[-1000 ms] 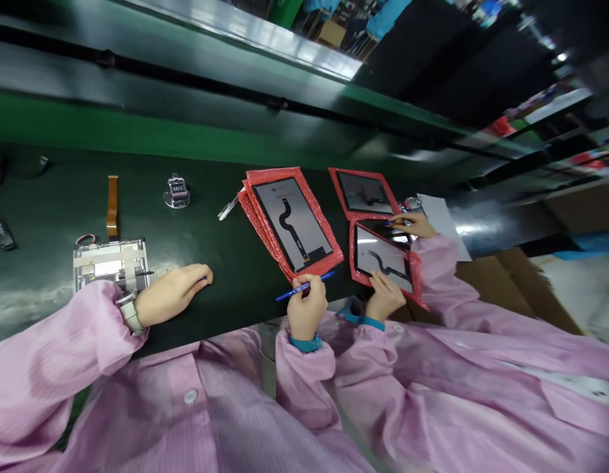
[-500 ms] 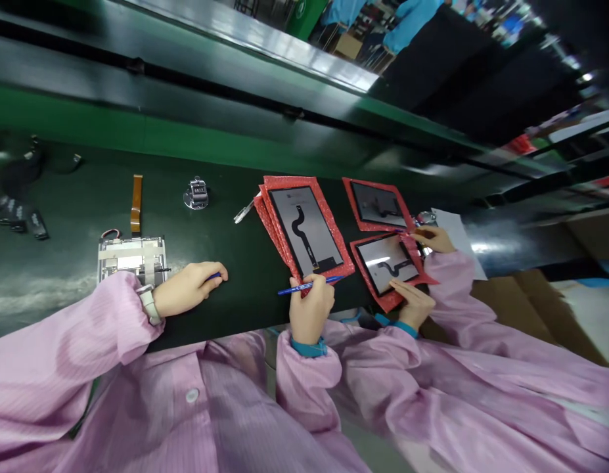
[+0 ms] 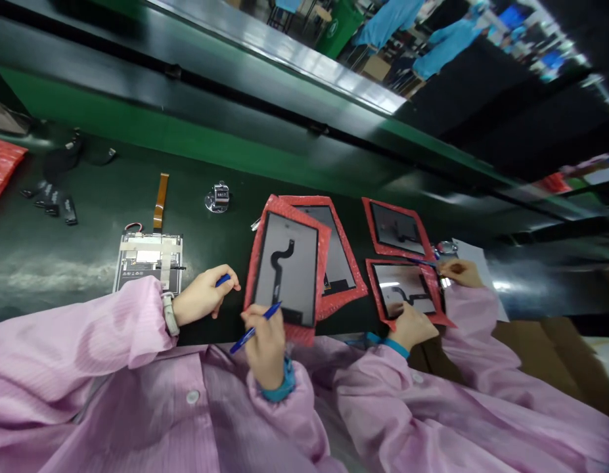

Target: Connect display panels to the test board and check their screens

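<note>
My right hand (image 3: pixel 265 343) is closed with a blue pen (image 3: pixel 255 328) between its fingers. It also grips the lower edge of a display panel (image 3: pixel 297 276) with a black flex cable, lying on red bubble wrap (image 3: pixel 255 263). This panel overlaps a second panel (image 3: pixel 336 236) on red wrap. My left hand (image 3: pixel 203 297), with a pale watch on the wrist, is curled around a small blue piece (image 3: pixel 223 280) whose kind is mostly hidden. Just left of it lies an opened device (image 3: pixel 149 256) with an orange flex cable (image 3: pixel 161 200).
A tally counter (image 3: pixel 218 196) stands behind my left hand. Black cables (image 3: pixel 58 190) and red wrap (image 3: pixel 1 171) lie far left. At right, a co-worker's hands (image 3: pixel 413 326) are at two more wrapped panels (image 3: pixel 397 226). A white sheet (image 3: pixel 481 263) lies beyond.
My right hand has drawn the top panel with its wrap left and toward me, uncovering the panel beneath. My left hand stays near the opened device. The camera view has shifted.
</note>
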Demonstrator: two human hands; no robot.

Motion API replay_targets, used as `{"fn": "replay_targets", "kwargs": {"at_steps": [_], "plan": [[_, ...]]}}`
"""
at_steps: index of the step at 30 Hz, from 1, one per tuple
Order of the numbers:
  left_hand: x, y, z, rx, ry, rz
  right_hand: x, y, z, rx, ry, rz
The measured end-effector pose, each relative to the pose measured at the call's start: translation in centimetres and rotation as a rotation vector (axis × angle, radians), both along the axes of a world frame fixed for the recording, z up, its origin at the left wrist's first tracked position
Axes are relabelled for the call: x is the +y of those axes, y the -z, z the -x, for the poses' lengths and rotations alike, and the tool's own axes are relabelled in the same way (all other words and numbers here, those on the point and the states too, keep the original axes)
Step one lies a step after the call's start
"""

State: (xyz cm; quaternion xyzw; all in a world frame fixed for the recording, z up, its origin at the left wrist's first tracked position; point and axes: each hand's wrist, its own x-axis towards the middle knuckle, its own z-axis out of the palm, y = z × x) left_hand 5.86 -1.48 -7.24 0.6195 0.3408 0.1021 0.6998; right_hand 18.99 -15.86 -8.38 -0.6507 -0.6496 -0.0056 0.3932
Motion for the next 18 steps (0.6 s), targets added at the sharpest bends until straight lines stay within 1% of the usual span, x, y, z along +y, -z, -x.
{"fn": "replay_targets", "kwargs": {"at_steps": [1, 3, 4, 5, 6, 8, 10, 11, 13, 14, 16, 18], "plan": [[-0.3, -0.2, 0.1, 0.017, -0.055, -0.097, -0.3, 0.0, 1.6, -0.018, -0.062, 0.011], [-0.5, -0.8, 0.3, 0.057, -0.173, -0.370, -0.9, 0.1, 4.2, -0.029, -0.162, 0.001], [-0.5, -1.1, 0.5, 0.090, -0.211, -0.512, -1.2, 0.3, 5.2, -0.028, -0.204, -0.018], [-0.3, -1.5, 0.6, 0.141, -0.215, -0.639, -1.4, 0.5, 6.0, -0.029, -0.247, -0.038], [-0.1, -1.7, 0.7, 0.213, -0.177, -0.741, -1.6, 0.7, 6.6, -0.036, -0.292, -0.057], [0.3, -2.0, 0.9, 0.387, -0.007, -0.888, -1.9, 1.1, 7.2, -0.049, -0.366, -0.079], [0.5, -2.1, 0.9, 0.546, 0.175, -1.000, -2.3, 1.0, 6.9, -0.031, -0.417, -0.094], [0.4, -2.1, 0.8, 0.607, 0.246, -1.040, -2.6, 0.8, 6.5, -0.008, -0.426, -0.101], [0.1, -2.1, 0.5, 0.691, 0.326, -1.094, -3.2, 0.1, 4.8, 0.028, -0.387, -0.090], [-0.1, -2.1, 0.4, 0.715, 0.351, -1.114, -3.6, -0.3, 3.6, 0.027, -0.323, -0.061], [-0.6, -2.3, 0.2, 0.743, 0.384, -1.143, -4.5, -0.9, 0.9, 0.003, -0.124, 0.046], [-1.0, -2.4, 0.2, 0.761, 0.383, -1.153, -5.6, -0.9, -1.9, -0.029, 0.051, 0.204]]}}
